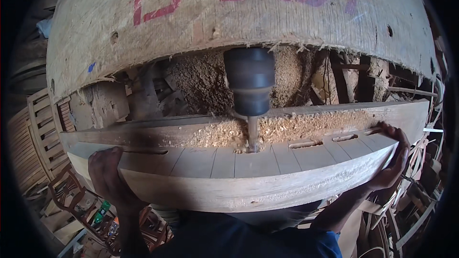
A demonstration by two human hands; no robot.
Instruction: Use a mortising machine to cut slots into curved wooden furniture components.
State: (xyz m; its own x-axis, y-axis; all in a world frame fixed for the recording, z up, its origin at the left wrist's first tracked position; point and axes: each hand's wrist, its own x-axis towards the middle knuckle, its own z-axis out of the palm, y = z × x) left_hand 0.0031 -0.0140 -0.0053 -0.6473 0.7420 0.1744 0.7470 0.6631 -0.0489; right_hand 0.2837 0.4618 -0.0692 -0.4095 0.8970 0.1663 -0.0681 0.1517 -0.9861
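A pale wooden rail (239,191) lies across in front of me, its top face marked with pencil lines. My left hand (106,174) is closed over its left end, fingers curled onto the top. Around the right end wraps my right hand (396,160), fingertips on the far edge. A black drill chuck (251,81) points down at the middle, and its bit (252,131) meets the rail's top among wood chips. Long slots (306,143) are cut to the right of the bit; another slot shows beside my left hand.
Behind the rail stands a wooden fence (406,113) heaped with shavings (311,126). A large plywood panel (229,19) with red painted marks overhangs the far side. Sawdust (201,81) is piled below it. Wooden chairs (69,188) and a green bottle (101,211) are at lower left, scrap strips (416,215) at right.
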